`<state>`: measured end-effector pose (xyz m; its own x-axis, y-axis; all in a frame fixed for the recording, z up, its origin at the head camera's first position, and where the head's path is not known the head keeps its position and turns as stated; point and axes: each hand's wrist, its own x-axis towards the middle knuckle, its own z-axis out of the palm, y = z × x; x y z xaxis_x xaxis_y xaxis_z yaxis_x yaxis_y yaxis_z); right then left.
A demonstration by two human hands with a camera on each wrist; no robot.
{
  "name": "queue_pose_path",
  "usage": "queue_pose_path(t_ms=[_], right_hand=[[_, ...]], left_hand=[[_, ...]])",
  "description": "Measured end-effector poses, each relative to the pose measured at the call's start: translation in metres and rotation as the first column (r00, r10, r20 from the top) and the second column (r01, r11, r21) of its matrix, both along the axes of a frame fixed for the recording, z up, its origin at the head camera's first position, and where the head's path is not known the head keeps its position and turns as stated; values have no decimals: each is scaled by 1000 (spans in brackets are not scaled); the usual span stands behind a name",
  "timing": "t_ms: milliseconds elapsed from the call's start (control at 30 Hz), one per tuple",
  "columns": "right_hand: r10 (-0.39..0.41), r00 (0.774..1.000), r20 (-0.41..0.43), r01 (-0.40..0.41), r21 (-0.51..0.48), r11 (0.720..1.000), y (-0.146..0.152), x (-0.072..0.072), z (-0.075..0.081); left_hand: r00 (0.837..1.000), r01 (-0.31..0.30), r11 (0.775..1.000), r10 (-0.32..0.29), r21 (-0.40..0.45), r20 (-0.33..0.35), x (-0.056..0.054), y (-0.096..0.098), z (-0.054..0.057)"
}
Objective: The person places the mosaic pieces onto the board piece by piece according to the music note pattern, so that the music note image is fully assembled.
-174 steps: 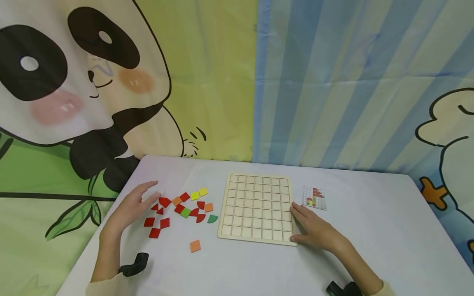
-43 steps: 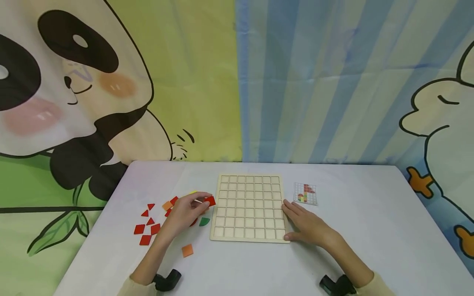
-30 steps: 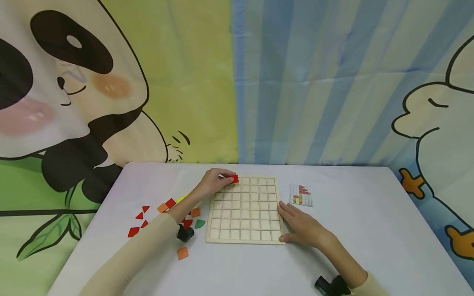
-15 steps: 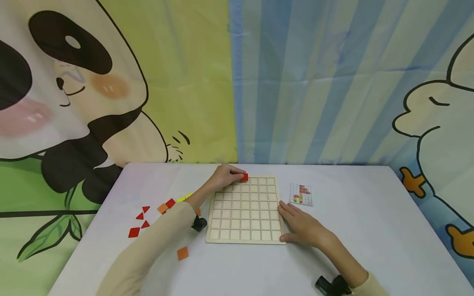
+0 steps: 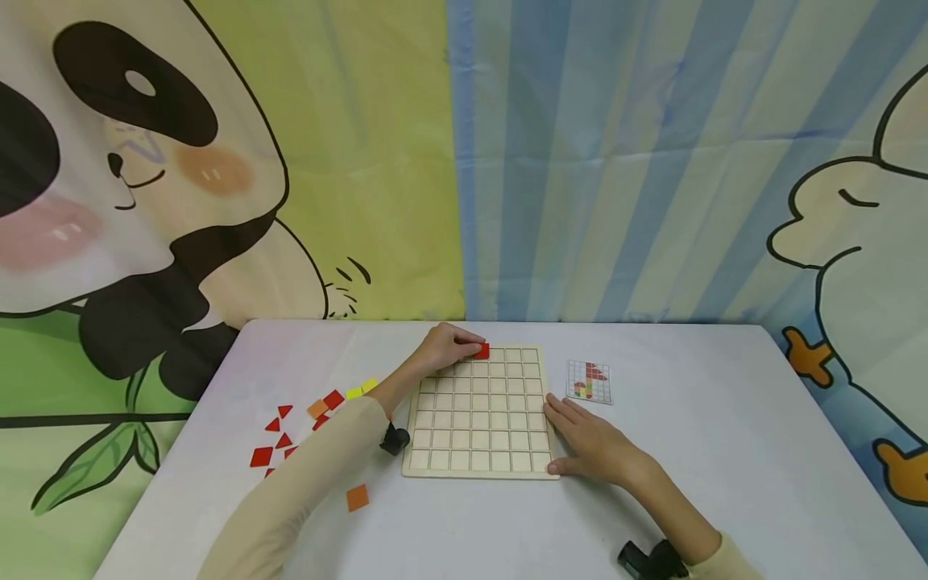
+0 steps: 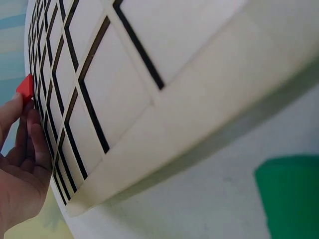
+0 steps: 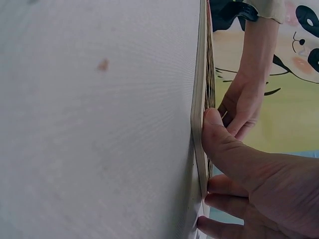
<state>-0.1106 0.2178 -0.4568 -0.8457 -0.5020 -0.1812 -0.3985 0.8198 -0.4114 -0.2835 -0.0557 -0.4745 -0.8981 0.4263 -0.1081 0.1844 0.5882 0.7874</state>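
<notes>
My left hand pinches a red square tile between thumb and fingers, at the far row of a pale wooden grid board. In the left wrist view, the red tile sits at the tips of the left hand, right at the board's surface. My right hand rests along the board's near right edge, fingers extended. Seen from the right wrist, the right hand's thumb lies on the board's rim and the other fingers touch its side.
Loose tiles lie left of the board: red triangles, a red square, yellow squares and an orange square. My left sleeve hides others. A green piece shows beside the board. Right of it lies a pattern card.
My left hand has carried the red tile from the loose pieces up to the board's far row, then slightly right and down onto it. The right hand keeps its place at the edge.
</notes>
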Motion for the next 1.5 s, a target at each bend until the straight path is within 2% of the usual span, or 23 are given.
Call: queue_pose_path(t_ms=[533,700,800,967,1100,1167,1333,1400,1500], right_hand=[[1,1000,1,-1,-17,1000,0,1,2],[1,1000,-4,-1,-19,1000,0,1,2],[-1,1000,-4,1,-20,1000,1,1,1],[3,1000,-7,-3,-19,1000,1,1,-1],[6,1000,-16,-6,-11,1000,1,1,-2],[7,1000,-19,-7,-10,1000,1,1,-2],[9,1000,-12,-9,-8,1000,1,0,-2],[6,1000,-6,-6,-4,1000,0,0,-2],[-1,1000,0,1,1,1000,-1,0,-1]], left_hand=[[1000,-2,1000,2,-2,24,-2,-1,-2],[997,47,997,-50,-55,-57,-1,1,-3],[986,77,991,-92,-109,-139,0,3,-3],[970,72,982,-110,-174,-216,6,7,-1],[940,90,963,-166,-256,-298,10,9,0],[924,82,951,-184,-297,-334,11,11,1],[918,25,924,-173,-382,-358,15,13,3],[905,9,912,-182,-410,-385,17,14,4],[873,8,904,-214,-427,-439,26,12,6]])
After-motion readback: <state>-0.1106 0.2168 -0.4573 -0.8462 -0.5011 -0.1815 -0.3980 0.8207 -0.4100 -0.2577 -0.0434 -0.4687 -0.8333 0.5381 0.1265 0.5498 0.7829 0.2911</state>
